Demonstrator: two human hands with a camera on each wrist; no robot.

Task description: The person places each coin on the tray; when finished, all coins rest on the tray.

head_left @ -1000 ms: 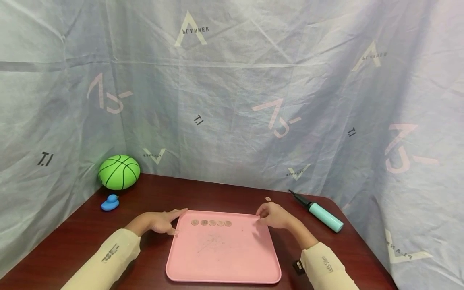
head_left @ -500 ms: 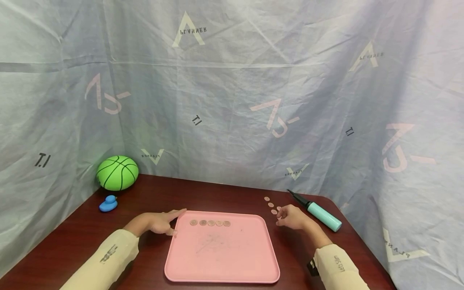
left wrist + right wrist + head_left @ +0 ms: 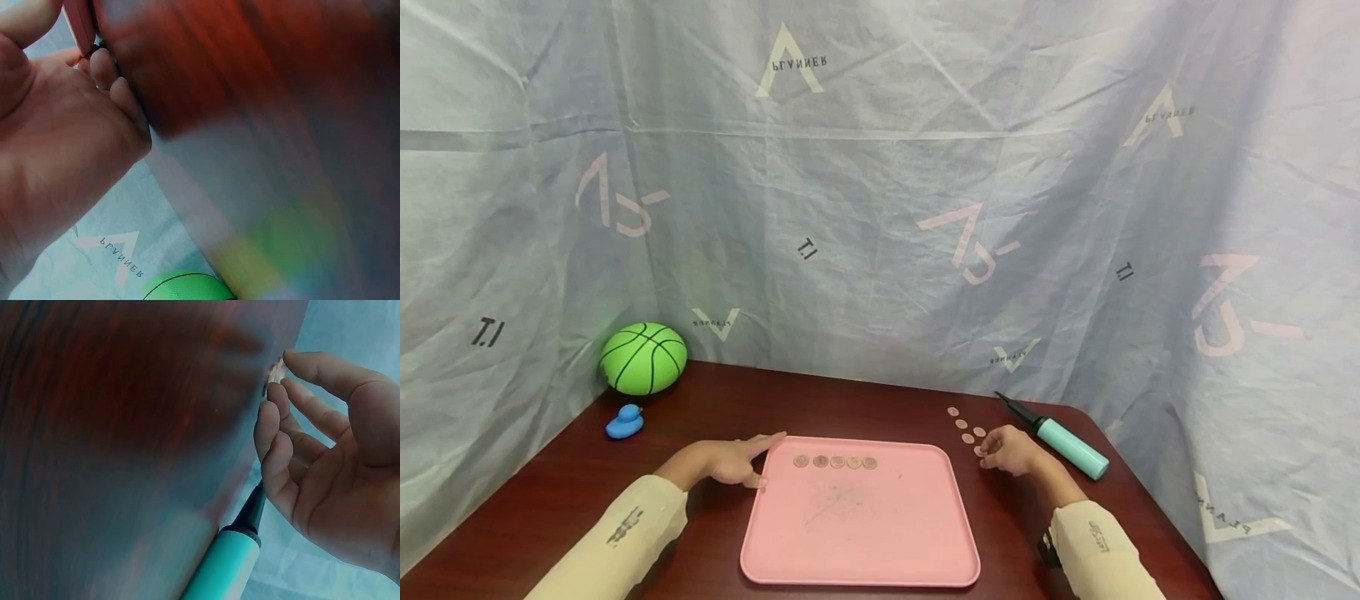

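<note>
In the lower middle of the head view, a pink tray (image 3: 857,533) lay flat on the dark table (image 3: 850,404), with a row of five coins (image 3: 838,462) spaced along its top edge, probably lined up so each could be told apart. The left hand (image 3: 730,461), spread at the tray's upper-left corner, touched the rim with thumb and index finger rather than clasping it, seemingly to steady it. Right of the tray lay loose coins (image 3: 967,438), five of them in sight, scattered singly and probably easier to pick up that way. The right hand (image 3: 1011,450) reached among them, fingers loosely bent, tips at the nearest coin; the right wrist view showed thumb and index finger apart, so nothing appeared gripped, though contact could not be told. The teal pump (image 3: 1071,448) at right, and the green ball (image 3: 643,358) and blue duck (image 3: 625,422) at left, sat outside the working area, presumably out of the way.
</note>
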